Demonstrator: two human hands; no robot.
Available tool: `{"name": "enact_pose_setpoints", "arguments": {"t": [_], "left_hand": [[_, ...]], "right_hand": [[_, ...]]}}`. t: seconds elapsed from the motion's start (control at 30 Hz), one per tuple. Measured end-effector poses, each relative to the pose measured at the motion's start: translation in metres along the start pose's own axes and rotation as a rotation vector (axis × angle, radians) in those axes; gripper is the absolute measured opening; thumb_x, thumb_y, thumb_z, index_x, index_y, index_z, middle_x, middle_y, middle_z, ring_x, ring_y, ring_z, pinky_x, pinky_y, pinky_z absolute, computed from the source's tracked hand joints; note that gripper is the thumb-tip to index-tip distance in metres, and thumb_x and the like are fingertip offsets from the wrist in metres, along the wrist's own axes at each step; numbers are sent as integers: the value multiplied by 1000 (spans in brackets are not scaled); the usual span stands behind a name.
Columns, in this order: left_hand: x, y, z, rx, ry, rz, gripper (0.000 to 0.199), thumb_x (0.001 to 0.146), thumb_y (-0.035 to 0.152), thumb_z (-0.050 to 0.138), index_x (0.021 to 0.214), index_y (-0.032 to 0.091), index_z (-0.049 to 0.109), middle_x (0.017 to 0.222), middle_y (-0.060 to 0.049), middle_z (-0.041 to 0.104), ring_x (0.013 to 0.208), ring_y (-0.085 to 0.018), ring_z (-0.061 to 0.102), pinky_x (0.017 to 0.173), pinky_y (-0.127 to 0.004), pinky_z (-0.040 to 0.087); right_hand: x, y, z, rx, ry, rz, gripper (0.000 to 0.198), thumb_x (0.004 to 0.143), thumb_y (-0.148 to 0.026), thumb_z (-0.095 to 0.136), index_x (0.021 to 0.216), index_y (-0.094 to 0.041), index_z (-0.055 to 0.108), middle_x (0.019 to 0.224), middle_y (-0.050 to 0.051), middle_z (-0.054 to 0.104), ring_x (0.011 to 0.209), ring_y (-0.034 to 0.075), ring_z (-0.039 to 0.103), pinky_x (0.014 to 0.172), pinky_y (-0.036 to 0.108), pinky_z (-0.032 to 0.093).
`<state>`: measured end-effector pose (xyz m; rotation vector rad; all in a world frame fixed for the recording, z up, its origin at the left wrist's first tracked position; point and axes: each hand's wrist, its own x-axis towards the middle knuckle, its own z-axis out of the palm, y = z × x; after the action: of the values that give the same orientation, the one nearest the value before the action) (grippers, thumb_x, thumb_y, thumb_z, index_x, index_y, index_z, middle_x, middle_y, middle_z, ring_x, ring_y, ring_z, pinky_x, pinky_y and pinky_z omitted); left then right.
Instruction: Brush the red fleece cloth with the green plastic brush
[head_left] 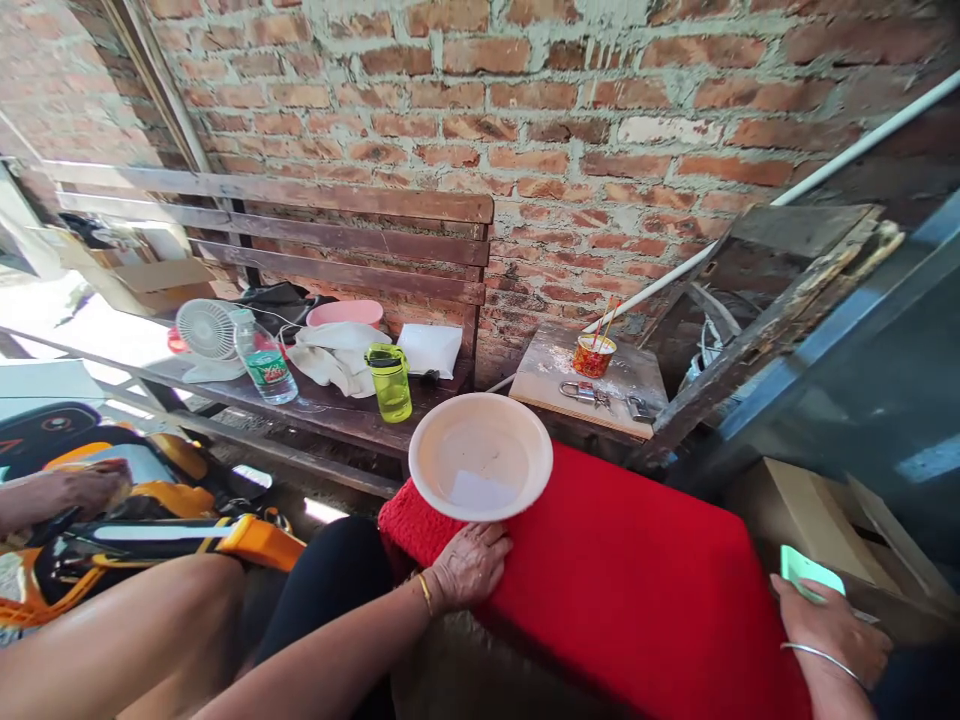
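Note:
My left hand, with a gold bracelet at the wrist, lies on the edge of a red cloth, its fingers stretched out and just below a pale basin. The round basin sits on the cloth with a flat whitish patch at its bottom; whether my fingertips touch its rim I cannot tell. At the far right, my right hand, wearing a silver bangle, is closed on a flat mint-green object. Its exact kind is not clear.
Along the brick wall, a wooden bench carries a fan, a water bottle, a green drinking bottle and a pink basin. A board holds padlocks and a red tub. Another person's hand is at left.

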<state>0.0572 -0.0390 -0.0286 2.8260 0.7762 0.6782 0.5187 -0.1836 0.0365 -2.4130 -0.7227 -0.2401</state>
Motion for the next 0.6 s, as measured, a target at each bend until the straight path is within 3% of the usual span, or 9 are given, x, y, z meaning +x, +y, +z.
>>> {"name": "enact_pose_setpoints", "arguments": {"t": [0.07,0.1,0.23,0.37,0.6], "left_hand": [[1,0,-2,5,-3,5,30,84,15,51,110,22,63,109,-9,62,102,-23,60,95,-40,49],[2,1,-3,10,-4,9,29,84,15,52,110,22,63,108,-9,62,102,-23,60,95,-40,49],[4,2,-6,32,6,26,27,84,13,52,107,21,63,107,-8,62,102,-23,59,95,-39,48],[4,3,-6,34,11,26,27,84,12,53,106,21,64,106,-8,62,103,-22,58,97,-40,47],[3,0,-3,38,13,17,26,84,13,53,106,22,65,106,-8,62,103,-23,59,97,-40,48]], "right_hand": [[-20,-8,-2,58,-36,131,39,60,-65,50,73,-33,68,70,16,55,76,42,57,61,56,38],[-33,-21,1,110,-84,119,41,60,-65,50,75,-30,67,69,16,55,80,42,57,65,56,41],[-97,-96,38,279,-246,-116,47,66,-63,51,86,-24,68,74,11,61,90,35,58,77,47,48],[-152,-162,76,341,-324,-239,36,74,-53,54,91,-25,68,80,7,62,90,27,59,82,36,48],[-186,-214,103,293,-385,-279,25,81,-41,57,95,-23,66,85,8,59,82,25,57,77,34,45]]}}
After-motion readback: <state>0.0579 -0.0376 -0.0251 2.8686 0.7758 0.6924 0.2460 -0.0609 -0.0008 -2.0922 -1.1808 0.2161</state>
